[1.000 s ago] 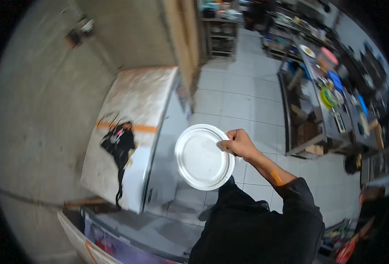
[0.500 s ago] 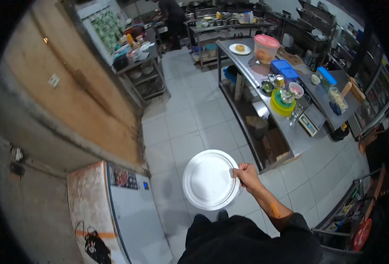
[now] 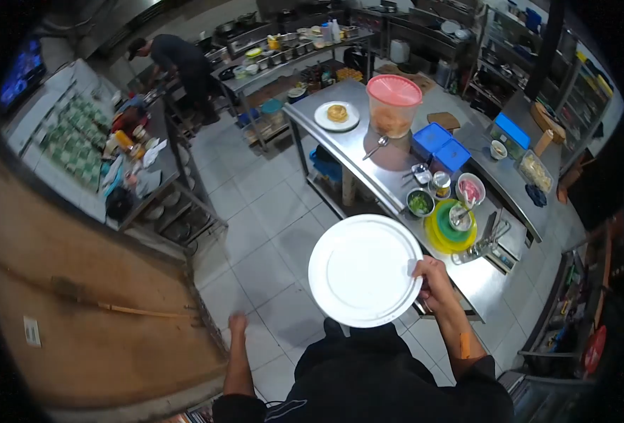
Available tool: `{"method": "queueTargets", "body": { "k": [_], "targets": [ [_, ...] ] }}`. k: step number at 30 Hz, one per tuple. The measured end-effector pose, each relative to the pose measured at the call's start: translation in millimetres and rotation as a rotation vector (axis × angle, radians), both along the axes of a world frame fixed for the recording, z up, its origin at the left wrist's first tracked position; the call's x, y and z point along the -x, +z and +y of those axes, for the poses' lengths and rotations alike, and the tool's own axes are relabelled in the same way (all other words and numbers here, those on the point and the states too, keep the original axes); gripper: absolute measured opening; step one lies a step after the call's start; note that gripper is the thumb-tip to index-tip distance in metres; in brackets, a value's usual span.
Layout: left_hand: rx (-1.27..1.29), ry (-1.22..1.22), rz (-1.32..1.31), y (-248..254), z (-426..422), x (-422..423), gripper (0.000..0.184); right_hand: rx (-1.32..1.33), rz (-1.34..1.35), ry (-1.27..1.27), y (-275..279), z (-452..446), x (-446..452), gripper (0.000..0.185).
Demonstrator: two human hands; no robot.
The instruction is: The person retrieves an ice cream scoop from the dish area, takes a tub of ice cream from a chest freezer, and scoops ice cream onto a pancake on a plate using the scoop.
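My right hand (image 3: 433, 283) grips the rim of a white plate (image 3: 365, 271), thumb on top and fingers curled under. The plate's upper face is bare, and it is held out in front of my body, over the tiled floor. My left hand (image 3: 238, 323) hangs low at my side over the floor, smeared by motion, so its fingers cannot be made out. Beyond the plate, a steel table (image 3: 368, 161) bears a white plate with a round golden food (image 3: 337, 113) and a clear tub with a pink lid (image 3: 394, 106).
Blue-lidded containers (image 3: 441, 146), a bowl of chopped greens (image 3: 420, 203) and stacked yellow and green plates (image 3: 439, 229) stand on the table's right half. A side counter (image 3: 158, 169) runs along the left. A person in dark clothes (image 3: 185, 67) bends over at the back left.
My view has swung left and come nearer the steel table. The plate stays in my right hand and has risen slightly. My left hand has come into view, and the white freezer has left it.
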State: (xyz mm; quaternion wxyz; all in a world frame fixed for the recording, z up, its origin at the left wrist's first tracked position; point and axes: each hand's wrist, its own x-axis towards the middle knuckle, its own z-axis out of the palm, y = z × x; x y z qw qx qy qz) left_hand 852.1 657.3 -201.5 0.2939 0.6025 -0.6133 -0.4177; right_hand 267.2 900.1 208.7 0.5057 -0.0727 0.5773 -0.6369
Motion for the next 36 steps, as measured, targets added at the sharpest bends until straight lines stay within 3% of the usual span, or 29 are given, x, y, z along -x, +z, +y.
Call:
{"method": "queueTargets", "body": {
  "k": [1, 5, 6, 10, 14, 15, 19, 21, 24, 30, 33, 35, 36],
  "targets": [
    [-0.381, 0.183, 0.277, 108.7, -47.4, 109.1, 0.016, -0.018, 0.012, -0.080, 16.2, -20.8, 9.5, 0.006],
    [-0.270, -0.447, 0.413, 332.4, -200.7, 376.4, 0.033, 0.076, 0.031, -0.276, 39.7, -102.1, 70.4, 0.004],
    [-0.228, -0.617, 0.481, 370.8, -226.0, 420.7, 0.042, 0.086, 0.045, -0.316, 56.6, -129.9, 80.4, 0.006],
    [-0.297, -0.771, 0.704, 482.7, -300.7, 552.1, 0.052, 0.157, 0.093, -0.286, 67.5, -241.9, 162.0, 0.010],
    [-0.083, -0.833, 0.642, 539.5, -404.8, 631.6, 0.040, 0.242, 0.092, -0.237, 105.1, -384.6, 234.3, 0.020],
    [0.004, -0.840, 0.624, 547.2, -430.9, 649.2, 0.035, 0.240, 0.115, -0.227, 108.2, -417.9, 257.3, 0.020],
    [-0.037, -0.788, 0.509, 560.8, -553.6, 731.1, 0.028, 0.266, 0.208, -0.166, 106.5, -548.9, 369.1, 0.021],
    [0.003, -0.822, 0.275, 550.2, -612.5, 770.8, 0.034, 0.204, 0.334, -0.184, 98.1, -602.7, 417.5, 0.022],
    [0.017, -0.836, 0.286, 511.9, -678.3, 839.1, 0.041, -0.041, 0.494, -0.172, 79.6, -661.8, 468.9, 0.026],
    [-0.174, -0.973, 0.239, 410.2, -792.4, 955.0, 0.056, -0.290, 0.421, -0.303, -1.7, -738.9, 525.4, 0.032],
    [-0.150, -1.004, 0.042, 376.0, -815.9, 1002.8, 0.073, -0.359, 0.395, -0.359, -40.9, -760.7, 553.3, 0.036],
    [-0.155, -0.985, 0.132, 340.5, -823.3, 1025.4, 0.087, -0.420, 0.404, -0.384, -68.1, -760.5, 564.1, 0.036],
    [-0.283, -1.089, 0.137, 345.7, -821.2, 1028.3, 0.095, -0.504, 0.415, -0.406, -82.3, -760.7, 572.2, 0.035]
  ]
}}
